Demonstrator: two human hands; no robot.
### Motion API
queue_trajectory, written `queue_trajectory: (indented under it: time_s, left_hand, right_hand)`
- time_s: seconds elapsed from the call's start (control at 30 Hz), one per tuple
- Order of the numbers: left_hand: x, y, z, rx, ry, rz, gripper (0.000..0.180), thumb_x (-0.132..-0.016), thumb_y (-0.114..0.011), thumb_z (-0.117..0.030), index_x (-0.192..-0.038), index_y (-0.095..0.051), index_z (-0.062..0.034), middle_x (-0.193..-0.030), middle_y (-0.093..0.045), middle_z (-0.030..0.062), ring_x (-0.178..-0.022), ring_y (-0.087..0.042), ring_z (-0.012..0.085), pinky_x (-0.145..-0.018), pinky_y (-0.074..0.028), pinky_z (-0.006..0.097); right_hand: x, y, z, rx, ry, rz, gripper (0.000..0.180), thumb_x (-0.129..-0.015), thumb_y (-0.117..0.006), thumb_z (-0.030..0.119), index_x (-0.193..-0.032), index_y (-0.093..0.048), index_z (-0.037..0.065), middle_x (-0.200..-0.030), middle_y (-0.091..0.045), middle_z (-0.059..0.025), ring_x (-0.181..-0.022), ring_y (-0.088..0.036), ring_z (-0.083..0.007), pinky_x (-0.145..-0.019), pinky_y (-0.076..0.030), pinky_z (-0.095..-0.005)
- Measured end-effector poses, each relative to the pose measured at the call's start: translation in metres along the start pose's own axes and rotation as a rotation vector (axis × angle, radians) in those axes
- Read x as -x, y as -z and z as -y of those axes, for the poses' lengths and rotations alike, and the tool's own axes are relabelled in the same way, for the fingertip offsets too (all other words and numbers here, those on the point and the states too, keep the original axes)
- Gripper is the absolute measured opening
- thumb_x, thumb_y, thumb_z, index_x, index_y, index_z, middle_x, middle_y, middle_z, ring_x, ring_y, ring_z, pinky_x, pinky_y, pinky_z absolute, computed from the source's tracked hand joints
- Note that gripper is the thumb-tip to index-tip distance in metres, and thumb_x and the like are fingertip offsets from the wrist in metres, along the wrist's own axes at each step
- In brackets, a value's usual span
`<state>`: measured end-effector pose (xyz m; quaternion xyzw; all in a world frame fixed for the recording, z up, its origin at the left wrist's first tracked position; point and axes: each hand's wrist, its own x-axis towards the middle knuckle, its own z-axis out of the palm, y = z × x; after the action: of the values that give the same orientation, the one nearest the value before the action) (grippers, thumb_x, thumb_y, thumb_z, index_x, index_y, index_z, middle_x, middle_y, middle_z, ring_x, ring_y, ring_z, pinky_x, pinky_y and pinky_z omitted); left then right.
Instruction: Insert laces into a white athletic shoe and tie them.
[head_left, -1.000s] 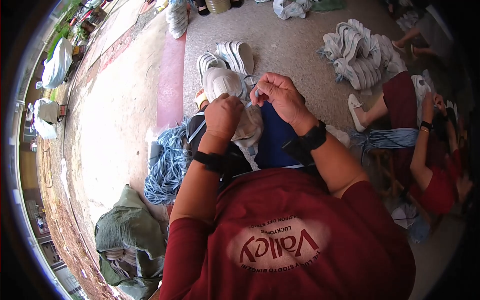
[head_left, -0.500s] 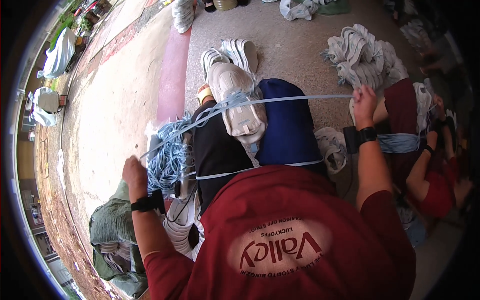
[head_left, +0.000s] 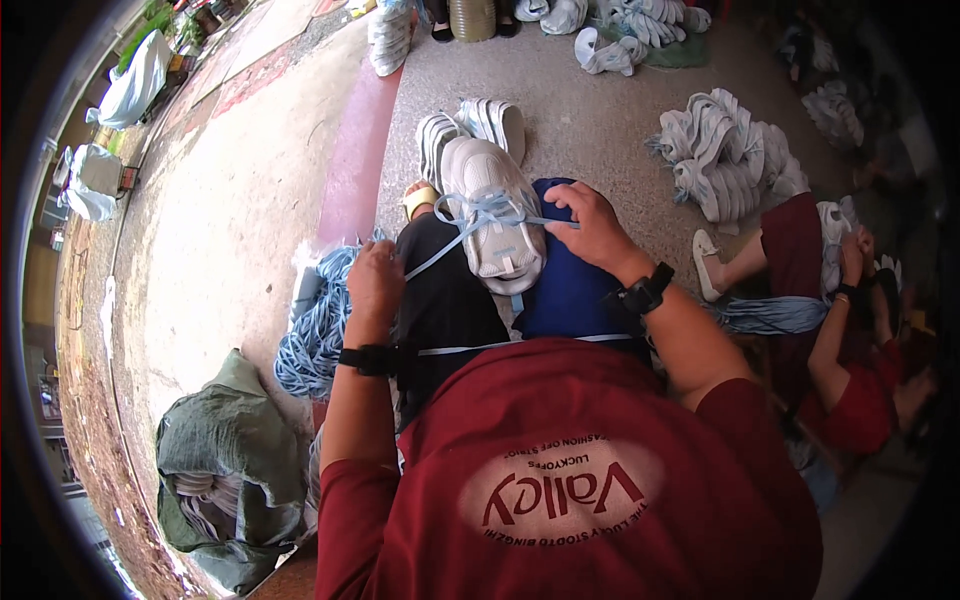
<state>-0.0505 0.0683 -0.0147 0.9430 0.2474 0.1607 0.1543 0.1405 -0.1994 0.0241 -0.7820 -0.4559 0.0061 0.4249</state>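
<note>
From up here I look down on a speckled grey concrete floor (head_left: 600, 130) bordered by a faded red painted strip (head_left: 355, 170), with a paler pavement beyond it to the left. A white lace-up sneaker (head_left: 495, 215) rests sole-down across my lap, between the black trouser leg (head_left: 445, 300) and the blue cloth (head_left: 570, 290), toe pointing away from me.

My left hand (head_left: 375, 280) is drawn back toward the left knee, wrist bent, fingers curled shut around one end of the pale blue shoelace (head_left: 455, 245), which runs taut from that fist up to the sneaker's eyelets. My right hand (head_left: 595, 225) reaches in from the other side, forearm angled across the blue cloth, fingers pinched closed on the other end of the lace just beside the shoe's tongue. Both wrists carry black bands.

A tangled heap of light blue laces (head_left: 320, 320) lies on the floor near my left hand, and a green sack (head_left: 225, 450) sits further back on that side. Two more white sneakers (head_left: 475, 125) stand ahead of my knees. To the right, another person in dark red (head_left: 850, 400) sits close to a pile of white shoes (head_left: 725, 155).
</note>
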Motion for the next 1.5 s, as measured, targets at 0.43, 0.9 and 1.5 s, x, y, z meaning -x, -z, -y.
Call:
queue_trajectory:
  time_s: [0.43, 0.9, 1.5]
  left_hand:
    - [-0.068, -0.047, -0.057, 0.935, 0.3, 0.292, 0.013, -0.076, -0.066, -0.008, -0.079, -0.058, 0.001, -0.065, -0.058, 0.0065, -0.063, -0.054, 0.0125, -0.057, -0.042, 0.026]
    - [-0.039, 0.007, -0.043, 0.3, -0.004, 0.057, 0.02, -0.066, -0.067, -0.007, -0.084, -0.059, -0.0032, -0.066, -0.055, 0.0096, -0.063, -0.056, 0.0178, -0.061, -0.045, 0.029]
    - [-0.037, 0.014, -0.053, 1.356, -0.014, 0.4, 0.013, -0.077, -0.069, -0.015, -0.074, -0.061, -0.0047, -0.077, -0.059, 0.0, -0.077, -0.051, 0.0084, -0.073, -0.04, 0.023]
  right_hand:
    - [-0.04, -0.039, 0.011, 0.014, -0.142, 0.031, 0.01, -0.066, -0.058, 0.004, -0.074, -0.054, 0.002, -0.069, -0.056, -0.0164, -0.072, -0.056, -0.0344, -0.066, -0.044, -0.042]
    - [-0.045, -0.044, -0.006, -0.751, -0.529, 0.15, 0.016, -0.074, -0.064, 0.009, -0.062, -0.055, 0.003, -0.06, -0.054, -0.0012, -0.056, -0.048, -0.0109, -0.051, -0.038, -0.0245]
    - [-0.041, -0.054, 0.005, -0.487, -0.423, -0.166, 0.012, -0.073, -0.063, 0.01, -0.066, -0.06, 0.0, -0.058, -0.057, -0.0065, -0.054, -0.053, -0.0128, -0.053, -0.043, -0.0282]
